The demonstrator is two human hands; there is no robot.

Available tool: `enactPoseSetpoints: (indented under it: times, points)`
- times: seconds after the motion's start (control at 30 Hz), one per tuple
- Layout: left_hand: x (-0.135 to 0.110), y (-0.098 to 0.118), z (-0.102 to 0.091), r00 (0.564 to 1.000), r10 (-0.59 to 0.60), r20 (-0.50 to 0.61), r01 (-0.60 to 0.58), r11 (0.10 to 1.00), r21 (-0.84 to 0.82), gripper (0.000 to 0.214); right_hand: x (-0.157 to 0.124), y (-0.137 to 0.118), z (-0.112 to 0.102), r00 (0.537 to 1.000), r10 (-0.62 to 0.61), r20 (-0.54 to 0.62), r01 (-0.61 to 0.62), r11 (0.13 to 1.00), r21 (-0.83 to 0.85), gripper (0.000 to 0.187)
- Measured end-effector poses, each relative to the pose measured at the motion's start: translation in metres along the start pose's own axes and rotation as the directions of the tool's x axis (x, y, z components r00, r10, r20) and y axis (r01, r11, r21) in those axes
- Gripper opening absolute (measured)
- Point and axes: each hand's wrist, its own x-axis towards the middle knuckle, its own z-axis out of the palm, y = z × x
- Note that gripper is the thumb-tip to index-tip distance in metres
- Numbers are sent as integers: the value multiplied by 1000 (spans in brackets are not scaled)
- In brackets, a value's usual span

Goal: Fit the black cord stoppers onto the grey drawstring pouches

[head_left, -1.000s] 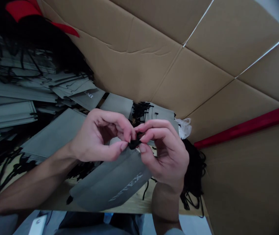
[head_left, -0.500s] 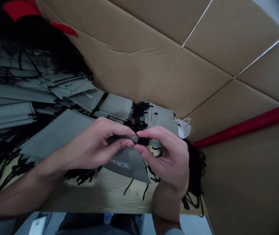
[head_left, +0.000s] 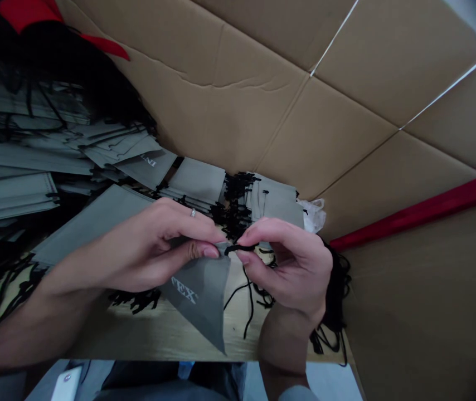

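My left hand [head_left: 166, 239] pinches the top corner of a grey fabric pouch [head_left: 200, 301] between thumb and forefinger. White letters show on the pouch, which hangs down over the table. Close beside it, my right hand [head_left: 288, 262] is closed on a black cord [head_left: 240, 249] that comes out at the pouch's corner. Part of the cord is hidden by the fingers. Loose cord strands dangle below my right hand. Another large grey pouch [head_left: 91, 223] lies beneath my left wrist.
Grey pouches [head_left: 8, 195] with black cords are heaped at the left. Smaller stacks [head_left: 198, 178] stand along the cardboard wall [head_left: 221, 111]. A bundle of black cords [head_left: 334, 289] hangs by the right edge of the table [head_left: 171, 334]. A clear plastic bag [head_left: 315, 214] sits behind it.
My hands have drawn slightly apart, and the black cord now shows stretched between the pouch corner and my right fingers. The pouch has shifted left and hangs lower.
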Motion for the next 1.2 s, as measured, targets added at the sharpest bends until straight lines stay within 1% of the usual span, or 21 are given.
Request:
enactPoseSetpoints:
  times: [0.17,0.27,0.33,0.43,0.5,0.57,0.67,0.87,1.0,1.1,1.2]
  points:
    - [2,3,-3,998,-70,5,70,998,8,20,1,1,-1,1000,-5,11,5,1000,4,26]
    - [1,3,-2,995,-96,33,95,995,11,24,0,0,1,1000,1,-20,-1,1000,-5,25]
    - [1,3,-1,993,-114,42,113,994,9,26,-1,0,2,999,15,-34,-15,1000,12,28]
    - [0,4,2,987,-162,22,162,987,12,21,-3,0,2,996,82,-41,-77,991,107,44]
    - [0,4,3,982,-187,-5,187,982,19,19,-5,0,2,990,128,-66,-114,977,180,49]
    - [0,5,5,980,-198,-21,198,980,23,19,-5,-2,3,984,155,-93,-130,964,230,44]
    - [-1,4,6,981,-193,-37,194,981,25,20,-3,-5,5,978,178,-105,-147,956,255,36]
    - [-3,4,8,982,-174,-79,178,983,46,23,2,-10,9,974,197,-110,-171,962,214,24]
    - [-1,5,6,985,-167,-52,170,984,59,22,3,-10,6,972,207,-107,-186,965,185,20]
    - [-1,7,4,989,-148,-29,150,986,74,24,3,-10,3,976,201,-87,-186,971,151,15]
    - [-2,8,2,989,-148,-1,147,985,87,21,2,-9,0,981,185,-57,-174,973,154,14]
